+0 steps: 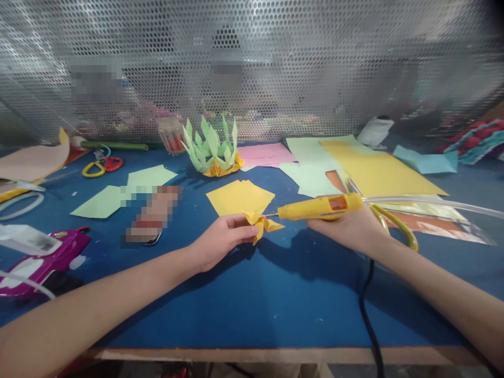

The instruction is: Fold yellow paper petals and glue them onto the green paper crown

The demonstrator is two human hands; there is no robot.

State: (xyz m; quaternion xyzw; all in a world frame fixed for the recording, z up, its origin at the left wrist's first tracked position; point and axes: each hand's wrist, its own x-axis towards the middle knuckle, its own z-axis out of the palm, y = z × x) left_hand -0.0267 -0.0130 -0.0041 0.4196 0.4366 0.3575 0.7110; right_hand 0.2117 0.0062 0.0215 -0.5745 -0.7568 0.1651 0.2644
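Observation:
Between the fingertips of my left hand point(220, 239) is a folded yellow paper flower point(262, 226) with pointed petals. My right hand point(348, 226) is wrapped round a yellow hot glue gun point(318, 207), and a clear glue stick point(429, 202) runs out of its back. The metal nozzle points left and reaches the flower; whether it touches the paper I cannot tell. Several yellow paper sheets point(240, 197) lie just behind my left hand. Farther back stands a crown-like ring of folded green paper point(212, 142) with orange folded pieces along its lower front.
Scissors with yellow and red handles point(104, 167) lie at the left, and a purple tool point(51, 262) nearer me. Green paper pieces point(102, 202), pink paper point(265, 155) and a large yellow sheet point(378, 168) are spread about. A black cord point(368, 315) hangs over the front edge. Perforated metal stands behind.

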